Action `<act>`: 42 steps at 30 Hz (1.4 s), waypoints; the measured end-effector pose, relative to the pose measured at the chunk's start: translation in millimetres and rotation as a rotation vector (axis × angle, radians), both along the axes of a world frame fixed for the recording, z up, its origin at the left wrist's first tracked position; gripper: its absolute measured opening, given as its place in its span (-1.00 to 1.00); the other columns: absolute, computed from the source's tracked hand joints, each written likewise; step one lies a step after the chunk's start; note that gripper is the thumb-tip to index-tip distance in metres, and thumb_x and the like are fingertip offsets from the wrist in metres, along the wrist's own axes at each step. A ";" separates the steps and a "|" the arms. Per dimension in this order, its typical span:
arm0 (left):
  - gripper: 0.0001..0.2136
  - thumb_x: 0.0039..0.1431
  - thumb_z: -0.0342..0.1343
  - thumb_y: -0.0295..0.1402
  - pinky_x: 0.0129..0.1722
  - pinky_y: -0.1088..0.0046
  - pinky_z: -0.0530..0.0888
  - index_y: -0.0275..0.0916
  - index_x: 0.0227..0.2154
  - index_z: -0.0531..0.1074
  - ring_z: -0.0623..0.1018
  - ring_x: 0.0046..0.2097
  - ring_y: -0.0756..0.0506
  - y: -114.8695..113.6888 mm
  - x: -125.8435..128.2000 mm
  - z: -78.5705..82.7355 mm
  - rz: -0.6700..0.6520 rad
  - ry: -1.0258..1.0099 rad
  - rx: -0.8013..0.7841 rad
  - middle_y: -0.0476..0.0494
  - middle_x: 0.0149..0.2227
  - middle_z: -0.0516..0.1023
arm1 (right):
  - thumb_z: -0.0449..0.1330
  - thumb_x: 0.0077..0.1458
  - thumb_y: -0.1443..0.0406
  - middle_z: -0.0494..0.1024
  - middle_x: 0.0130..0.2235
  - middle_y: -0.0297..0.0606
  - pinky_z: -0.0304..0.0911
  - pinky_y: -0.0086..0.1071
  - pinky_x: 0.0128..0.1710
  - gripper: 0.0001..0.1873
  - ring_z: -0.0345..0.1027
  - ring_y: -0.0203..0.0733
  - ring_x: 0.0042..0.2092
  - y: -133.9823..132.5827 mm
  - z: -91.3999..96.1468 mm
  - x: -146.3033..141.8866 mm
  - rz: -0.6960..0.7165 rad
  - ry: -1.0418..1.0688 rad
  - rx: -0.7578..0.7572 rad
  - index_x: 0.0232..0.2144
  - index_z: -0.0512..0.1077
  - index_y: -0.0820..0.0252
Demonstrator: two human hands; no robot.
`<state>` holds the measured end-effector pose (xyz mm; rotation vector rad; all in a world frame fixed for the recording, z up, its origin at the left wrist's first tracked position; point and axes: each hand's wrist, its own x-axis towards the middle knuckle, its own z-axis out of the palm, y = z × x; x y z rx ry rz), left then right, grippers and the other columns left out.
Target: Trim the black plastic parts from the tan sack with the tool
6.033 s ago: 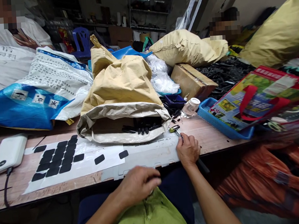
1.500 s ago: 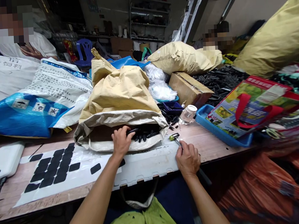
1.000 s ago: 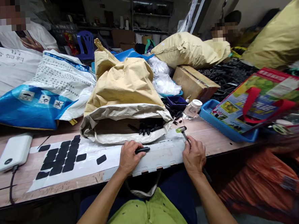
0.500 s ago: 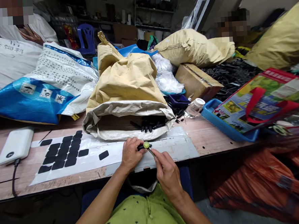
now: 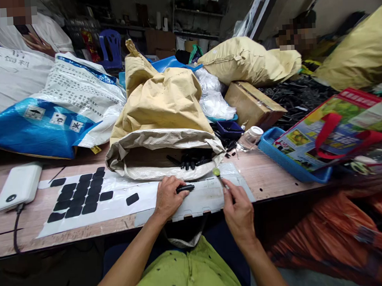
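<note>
My left hand (image 5: 166,197) is closed on a small black plastic piece (image 5: 184,188) and holds it down on a grey plate (image 5: 207,197) at the table's front edge. My right hand (image 5: 238,211) grips a small hammer (image 5: 218,176) with a yellow-green head, raised a little to the right of the piece. Just behind, a tan paper sack (image 5: 163,118) lies open toward me with more black pieces (image 5: 192,158) inside its mouth.
A white sheet with several black pads (image 5: 81,197) lies left of my hands, and a white power bank (image 5: 19,186) farther left. A clear jar (image 5: 249,138), a blue tray (image 5: 296,164), a cardboard box (image 5: 253,107) and stuffed sacks crowd the back and right. Two other people sit behind the table.
My left hand took a black piece out of the sack and set it on the grey plate. The hammer came down on the piece, then drew back to the right.
</note>
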<state>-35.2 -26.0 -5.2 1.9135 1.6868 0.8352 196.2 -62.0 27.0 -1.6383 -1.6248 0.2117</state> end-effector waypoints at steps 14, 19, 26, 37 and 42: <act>-0.85 0.33 0.16 -0.22 -0.02 0.20 0.32 -0.13 -0.17 0.56 0.43 -0.05 -0.22 0.1 -2.3 0.6 -0.038 0.033 0.041 -0.11 -0.16 0.57 | 0.22 0.27 0.31 0.47 -0.20 -0.21 -0.11 -0.28 -0.25 -0.69 0.19 -0.13 -0.18 60.5 -42.0 44.5 -0.395 -0.518 -0.086 0.04 0.58 0.02; -0.77 0.44 -0.01 -0.16 -0.09 0.35 0.38 -0.13 -0.08 0.48 0.54 -0.11 -0.13 -48.3 5.1 29.2 -0.241 -0.185 -0.054 -0.09 -0.14 0.59 | 0.21 0.27 0.30 0.45 -0.19 -0.21 -0.11 -0.29 -0.25 -0.70 0.17 -0.14 -0.18 58.5 -40.8 44.6 -0.385 -0.516 -0.082 0.03 0.57 0.02; -0.73 0.43 -0.07 -0.15 -0.20 0.33 0.41 -0.10 -0.11 0.50 0.64 -0.12 -0.23 -113.5 7.0 -12.5 -0.305 0.158 -0.494 -0.12 -0.20 0.66 | 0.20 0.27 0.31 0.43 -0.19 -0.19 -0.12 -0.29 -0.26 -0.69 0.17 -0.13 -0.18 60.2 -40.9 44.0 -0.383 -0.512 -0.084 0.03 0.56 0.04; -0.67 0.26 0.10 0.00 -0.31 0.37 0.39 -0.03 -0.13 0.63 0.62 -0.27 -0.19 -68.0 5.3 49.0 -0.287 0.073 -0.535 -0.07 -0.36 0.65 | 0.20 0.27 0.29 0.45 -0.20 -0.20 -0.12 -0.29 -0.26 -0.71 0.18 -0.13 -0.18 61.0 -41.0 44.7 -0.387 -0.529 -0.075 0.02 0.56 0.05; -0.72 0.35 0.04 -0.27 -0.06 0.30 0.43 -0.10 0.01 0.58 0.58 -0.04 -0.22 33.1 -14.8 71.7 0.053 0.286 -0.061 -0.18 -0.14 0.64 | 0.19 0.27 0.29 0.44 -0.19 -0.20 -0.13 -0.30 -0.26 -0.71 0.17 -0.14 -0.18 61.6 -42.3 45.2 -0.385 -0.526 -0.076 0.02 0.56 0.05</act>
